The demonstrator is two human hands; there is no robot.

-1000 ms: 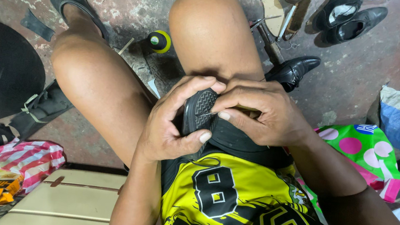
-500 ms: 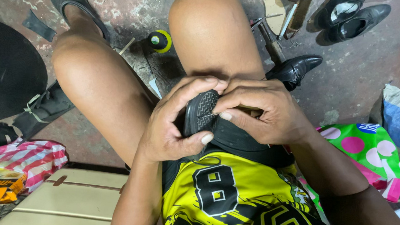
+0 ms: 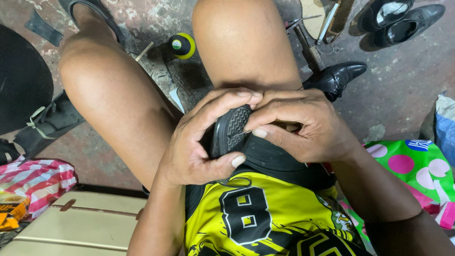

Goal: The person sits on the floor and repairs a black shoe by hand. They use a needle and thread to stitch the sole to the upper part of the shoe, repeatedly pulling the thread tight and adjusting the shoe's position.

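I sit with bare knees apart, looking down at my lap. A black shoe (image 3: 235, 131) with a ridged rubber sole rests there, sole facing up. My left hand (image 3: 198, 142) wraps around its left side, thumb under the heel end. My right hand (image 3: 300, 124) grips it from the right, fingers curled over the sole's edge and thumb pressing against the tread. Both hands touch each other at the fingertips above the shoe. Most of the shoe's upper is hidden by my hands.
On the concrete floor lie a yellow-and-black capped bottle (image 3: 181, 45), a black dress shoe (image 3: 335, 77), a pair of black shoes (image 3: 399, 19), a knife-like tool (image 3: 308, 41), and a sole piece (image 3: 185, 79). A polka-dot bag (image 3: 418, 168) sits right, a striped bag (image 3: 17, 177) left.
My hands keep their hold on the shoe with hardly any shift. The view has drifted slightly.
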